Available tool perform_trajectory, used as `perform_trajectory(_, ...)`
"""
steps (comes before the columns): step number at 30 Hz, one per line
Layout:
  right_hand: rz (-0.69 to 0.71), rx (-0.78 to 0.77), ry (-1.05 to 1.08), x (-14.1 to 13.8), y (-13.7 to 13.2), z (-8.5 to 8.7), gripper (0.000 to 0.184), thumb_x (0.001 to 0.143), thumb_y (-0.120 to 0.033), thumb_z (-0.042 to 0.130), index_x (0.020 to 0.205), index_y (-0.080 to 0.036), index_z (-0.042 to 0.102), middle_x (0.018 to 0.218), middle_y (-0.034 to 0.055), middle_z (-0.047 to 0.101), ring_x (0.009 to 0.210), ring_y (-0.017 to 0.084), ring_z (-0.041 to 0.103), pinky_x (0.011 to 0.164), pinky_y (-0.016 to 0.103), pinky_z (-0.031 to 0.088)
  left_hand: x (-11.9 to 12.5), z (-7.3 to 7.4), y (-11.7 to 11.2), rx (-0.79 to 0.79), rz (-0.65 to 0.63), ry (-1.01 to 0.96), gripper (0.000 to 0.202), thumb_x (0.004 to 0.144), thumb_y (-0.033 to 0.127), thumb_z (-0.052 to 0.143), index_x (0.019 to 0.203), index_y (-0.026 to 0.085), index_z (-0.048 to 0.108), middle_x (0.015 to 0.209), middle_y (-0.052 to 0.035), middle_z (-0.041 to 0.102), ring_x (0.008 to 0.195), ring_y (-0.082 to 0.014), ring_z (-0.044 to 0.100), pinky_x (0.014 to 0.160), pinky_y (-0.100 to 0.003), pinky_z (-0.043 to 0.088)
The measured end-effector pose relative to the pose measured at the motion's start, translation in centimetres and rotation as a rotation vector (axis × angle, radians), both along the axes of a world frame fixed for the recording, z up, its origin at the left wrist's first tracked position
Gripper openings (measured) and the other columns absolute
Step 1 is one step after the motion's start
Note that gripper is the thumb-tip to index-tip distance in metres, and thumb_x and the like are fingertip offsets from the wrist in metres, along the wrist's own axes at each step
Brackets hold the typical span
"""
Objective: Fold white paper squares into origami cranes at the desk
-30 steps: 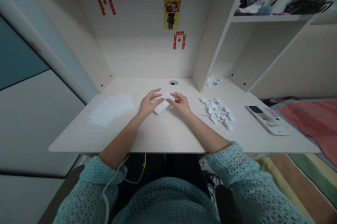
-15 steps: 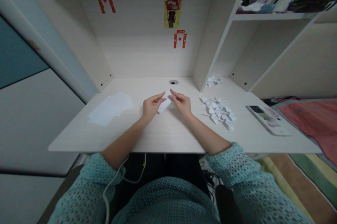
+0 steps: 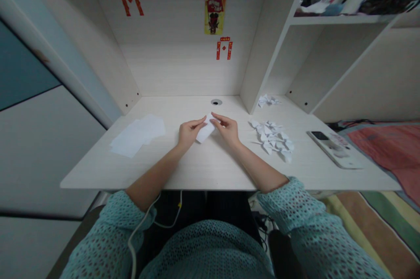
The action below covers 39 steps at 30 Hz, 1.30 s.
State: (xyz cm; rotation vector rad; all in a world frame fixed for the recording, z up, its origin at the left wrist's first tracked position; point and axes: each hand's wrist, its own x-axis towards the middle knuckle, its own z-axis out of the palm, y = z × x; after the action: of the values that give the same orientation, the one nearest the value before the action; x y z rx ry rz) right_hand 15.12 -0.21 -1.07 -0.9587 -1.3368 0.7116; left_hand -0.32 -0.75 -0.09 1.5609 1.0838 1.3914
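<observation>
A small folded piece of white paper (image 3: 204, 133) is held between my two hands above the middle of the desk. My left hand (image 3: 190, 132) pinches its left edge with thumb and fingers. On the other side, my right hand (image 3: 227, 128) grips the upper right edge in the same way. To the left lies a spread of flat white paper sheets (image 3: 138, 134). On the right is a heap of small folded white paper pieces (image 3: 273, 139), with a smaller group of folded pieces (image 3: 268, 101) behind it by the divider.
The white desk (image 3: 210, 174) has a round cable hole (image 3: 216, 102) near its back panel. At the right lies a phone-shaped white object (image 3: 334, 150). An upright divider (image 3: 262, 64) stands right of centre. A white cable (image 3: 131, 244) hangs over my left sleeve.
Both hands stay in nearly the same place. The paper between them has shifted slightly, and a little more of its lower part shows. The sheets and the heap have not moved.
</observation>
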Motion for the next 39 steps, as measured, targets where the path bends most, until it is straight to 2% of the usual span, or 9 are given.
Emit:
perform_trajectory(3,0.040,-0.085,0.083,-0.2,0.1,0.0,0.053,0.066,-0.045,0.069,0.112,-0.019,0.063,0.085,0.0047,0.070,0.072,0.016,0.060,0.064,0.028,0.046,0.1,-0.1,0.1,-0.041,0.018,-0.087,0.035,0.071,0.033,0.068,0.102,0.018,0.069,0.108,-0.0076,0.067,0.097,-0.0217,0.063,0.086,-0.033,0.049)
perform_trajectory(5,0.114,-0.186,0.129,-0.4,0.1,0.0,0.059,0.061,-0.046,0.072,0.112,-0.018,0.061,0.072,0.0007,0.065,0.064,0.013,0.056,0.058,0.025,0.045,0.2,-0.1,0.2,-0.064,0.053,-0.143,0.039,0.070,0.034,0.069,0.104,0.016,0.068,0.105,-0.0089,0.068,0.093,-0.0214,0.064,0.082,-0.032,0.051)
perform_trajectory(10,0.277,-0.368,0.097,-0.8,0.1,-0.5,0.038,0.058,-0.050,0.073,0.070,-0.015,0.063,0.066,0.0023,0.062,0.059,0.011,0.051,0.051,0.022,0.037,0.5,0.1,-0.2,-0.055,0.097,-0.190,0.046,0.069,0.035,0.070,0.110,0.014,0.065,0.091,-0.0092,0.071,0.082,-0.0200,0.066,0.069,-0.028,0.052)
perform_trajectory(16,0.263,-0.366,0.141,-1.3,0.2,-1.3,0.038,0.058,-0.051,0.073,0.066,-0.014,0.064,0.062,0.0015,0.062,0.054,0.010,0.048,0.052,0.024,0.033,0.8,-0.2,-0.2,-0.042,0.077,-0.242,0.045,0.066,0.037,0.072,0.104,0.014,0.067,0.085,-0.0086,0.072,0.075,-0.0183,0.066,0.063,-0.026,0.050)
perform_trajectory(25,0.275,-0.453,0.125,-0.8,0.4,-0.7,0.038,0.056,-0.051,0.073,0.067,-0.015,0.070,0.063,0.0030,0.064,0.055,0.010,0.047,0.053,0.025,0.033,0.5,-0.2,0.4,-0.073,0.118,-0.332,0.044,0.064,0.034,0.073,0.104,0.014,0.067,0.083,-0.0093,0.071,0.067,-0.0164,0.064,0.058,-0.025,0.049)
perform_trajectory(31,0.243,-0.411,0.055,-0.4,0.9,-1.1,0.040,0.056,-0.051,0.073,0.069,-0.014,0.071,0.064,0.0040,0.065,0.056,0.011,0.049,0.054,0.025,0.035,0.3,0.2,0.3,-0.066,0.138,-0.265,0.057,0.063,0.036,0.075,0.113,0.015,0.061,0.077,-0.0089,0.071,0.063,-0.0166,0.063,0.056,-0.024,0.047)
perform_trajectory(35,0.187,-0.397,0.083,-0.5,0.7,-1.4,0.039,0.056,-0.053,0.072,0.065,-0.015,0.068,0.060,0.0026,0.063,0.053,0.011,0.047,0.053,0.025,0.034,0.2,0.1,0.7,-0.153,0.058,-0.244,0.069,0.062,0.038,0.076,0.124,0.016,0.053,0.078,-0.0082,0.071,0.064,-0.0168,0.064,0.057,-0.025,0.047)
perform_trajectory(37,0.177,-0.376,0.108,-0.6,0.6,-1.4,0.039,0.057,-0.053,0.071,0.063,-0.016,0.067,0.059,0.0019,0.062,0.054,0.011,0.048,0.053,0.025,0.035,0.0,-0.2,0.9,-0.208,-0.002,-0.195,0.061,0.061,0.041,0.075,0.114,0.014,0.059,0.080,-0.0090,0.070,0.066,-0.0172,0.063,0.058,-0.025,0.046)
perform_trajectory(39,0.174,-0.351,0.132,-0.7,0.6,-1.4,0.037,0.058,-0.053,0.071,0.064,-0.016,0.068,0.061,0.0018,0.063,0.058,0.012,0.050,0.056,0.025,0.036,-0.2,-0.7,1.2,-0.227,-0.031,-0.098,0.046,0.061,0.044,0.074,0.093,0.011,0.068,0.080,-0.0100,0.070,0.066,-0.0169,0.062,0.058,-0.024,0.045)
